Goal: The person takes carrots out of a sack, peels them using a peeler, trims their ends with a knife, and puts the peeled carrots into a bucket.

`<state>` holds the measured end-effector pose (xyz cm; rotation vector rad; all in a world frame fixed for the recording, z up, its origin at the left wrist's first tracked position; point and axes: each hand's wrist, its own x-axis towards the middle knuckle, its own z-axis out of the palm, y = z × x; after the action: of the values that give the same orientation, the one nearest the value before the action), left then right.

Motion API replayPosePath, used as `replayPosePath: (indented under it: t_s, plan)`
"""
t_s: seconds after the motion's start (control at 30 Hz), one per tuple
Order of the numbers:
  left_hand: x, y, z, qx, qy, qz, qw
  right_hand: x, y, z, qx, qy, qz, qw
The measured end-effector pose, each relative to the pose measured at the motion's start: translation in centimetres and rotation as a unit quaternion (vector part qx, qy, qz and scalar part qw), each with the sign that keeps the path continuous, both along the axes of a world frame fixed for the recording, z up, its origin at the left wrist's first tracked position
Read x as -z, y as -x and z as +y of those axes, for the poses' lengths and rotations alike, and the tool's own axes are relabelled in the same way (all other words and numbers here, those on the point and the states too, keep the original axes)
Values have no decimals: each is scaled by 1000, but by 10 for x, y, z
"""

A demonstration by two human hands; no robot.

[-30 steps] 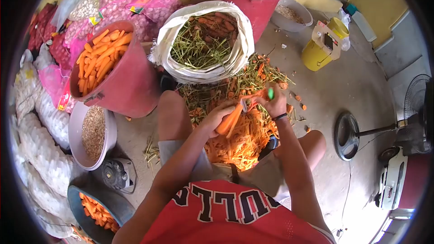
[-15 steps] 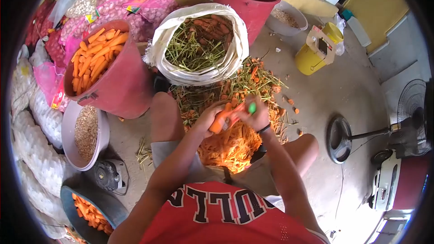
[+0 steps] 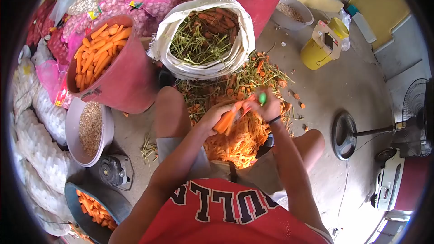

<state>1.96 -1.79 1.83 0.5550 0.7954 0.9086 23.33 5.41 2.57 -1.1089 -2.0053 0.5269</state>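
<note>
My left hand (image 3: 216,116) is wrapped round a carrot (image 3: 224,122), which slants up and to the right over my lap. In my right hand (image 3: 270,107) is a peeler with a green end (image 3: 262,98), closed in the fingers. Its reddish front part lies close against the carrot's upper end; the blade is too blurred to make out. Below both hands, between my legs, lies a heap of orange carrot peelings (image 3: 235,147). Just beyond them, cut carrot tops and green stalks (image 3: 253,79) are scattered on the floor.
Ahead stands a white sack (image 3: 246,40) of unpeeled carrots and stalks. A red tub (image 3: 131,86) of peeled carrots is to its left, an additional red tub (image 3: 257,0) behind. At left are a basin (image 3: 103,131) of garlic cloves and a dark bucket (image 3: 72,199) of carrots; at right, a fan (image 3: 413,119).
My right hand has moved slightly up and outward with the peeler. The carrot in my left hand points more steeply up. The whole view has shifted a little.
</note>
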Motion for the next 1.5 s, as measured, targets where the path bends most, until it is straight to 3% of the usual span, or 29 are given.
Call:
replayPosePath:
  t_s: [0.03, 0.1, 0.13, 0.2, 0.23, 0.3, 0.37, 0.43, 0.5, 0.53, 0.57, 0.63, 0.67, 0.73, 0.83, 0.9, 0.97, 1.07, 1.17, 1.2, 1.23, 1.3, 1.37, 1.43, 1.5]
  plan:
    - [9, 1, -1, -11, 15, -21, 1000, 0, -8, 13, 62, -37, -23, 997]
    - [30, 1, 5, -31, 39, -68, 996, 2, -13, 13, 129, 46, 13, 991]
    - [24, 2, 11, 9, -7, -161, 987, 1, -6, 6, 63, 32, 29, 997]
    - [14, -9, 13, -67, 29, -119, 990, 2, 17, -19, -75, -39, 28, 996]
    - [11, -10, 11, -105, 49, -95, 989, -17, 26, -30, -103, -86, -37, 990]
    - [29, -1, 5, -44, 10, -61, 997, 1, 14, -16, -74, -33, -11, 997]
    - [32, -2, 6, -31, 13, 5, 999, 8, -7, 10, 71, 17, -30, 997]
    - [22, -1, 4, -23, 26, -24, 999, 8, -13, 18, 130, 17, 7, 991]
    - [19, -4, 10, -44, 20, -80, 996, 10, 2, -1, 18, 12, 37, 999]
    - [36, 3, 13, 1, -13, -156, 988, -3, 14, -21, -47, -12, 27, 998]
    - [43, 1, 15, -11, -11, -129, 992, -7, 22, -27, -106, -76, -25, 991]
    - [34, -4, 12, -31, 0, -67, 997, 6, 15, -17, -93, -44, -29, 994]
    - [20, -5, 5, -49, 26, -8, 998, 8, 7, -7, -11, 0, -20, 1000]
    - [22, -3, 5, -31, 28, 2, 999, 1, -9, 12, 120, 75, -17, 990]
    - [25, -7, 15, -38, 22, -75, 996, -2, 4, -7, 24, 43, 50, 998]
    - [30, -8, 16, -59, 23, -152, 986, -1, 11, -18, -69, -41, 1, 997]
    - [36, -1, 10, -19, 8, -97, 995, 8, 13, -17, -104, -58, -17, 993]
    - [18, -4, 1, -34, 14, 27, 999, 5, -13, 13, 86, -13, -23, 996]
    - [13, -4, 8, -52, 5, -58, 997, 6, -3, -1, 41, 18, 12, 999]
    - [25, 6, 12, 35, -33, -200, 979, -2, 10, -15, -40, -50, 25, 998]
    - [26, 1, 12, -10, -24, -160, 987, -2, 19, -27, -98, -50, 8, 994]
    - [29, -8, 7, -98, 0, -70, 993, -11, 19, -26, -104, -70, -47, 991]
    - [30, -3, 4, -69, 10, -2, 998, 10, -1, 4, -6, -19, 4, 1000]
    - [11, -1, 1, -38, 18, 30, 999, 1, -13, 17, 128, -22, -23, 991]
    - [29, -2, 10, -43, 15, -42, 998, 0, -5, 4, 97, 31, -3, 995]
